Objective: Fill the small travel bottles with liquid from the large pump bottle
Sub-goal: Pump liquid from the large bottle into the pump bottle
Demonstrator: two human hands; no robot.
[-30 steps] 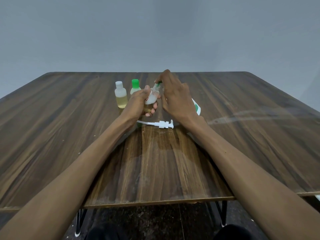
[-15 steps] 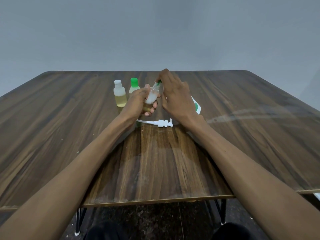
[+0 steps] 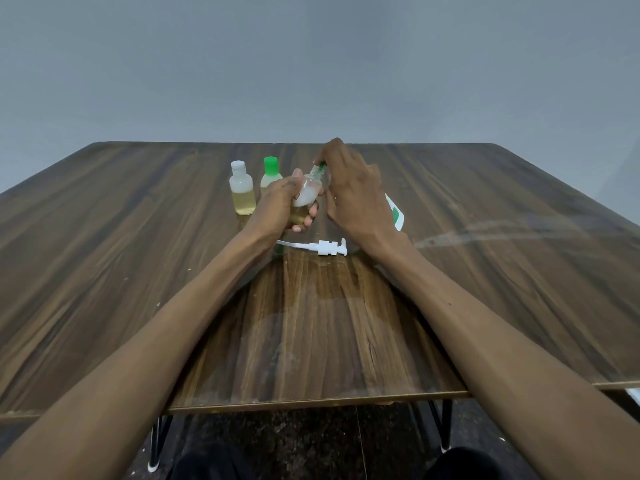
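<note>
— What am I looking at on the head view?

— I'm seeing the left hand [image 3: 277, 206] gripping a small clear bottle [image 3: 304, 197], tilted toward the right, with yellowish liquid sitting in its lower part. The right hand [image 3: 353, 192] is pinching the green cap [image 3: 319, 167] at its top.

— Anything standing nearby?

— A white-capped bottle [image 3: 242, 188] and a green-capped bottle [image 3: 270, 172] are standing upright just left of the hands on the wooden table [image 3: 104, 254]. A white pump head [image 3: 329, 247] with its tube is lying flat below the hands. I'm catching a white and green container [image 3: 396, 213] peeking out behind the right wrist.
</note>
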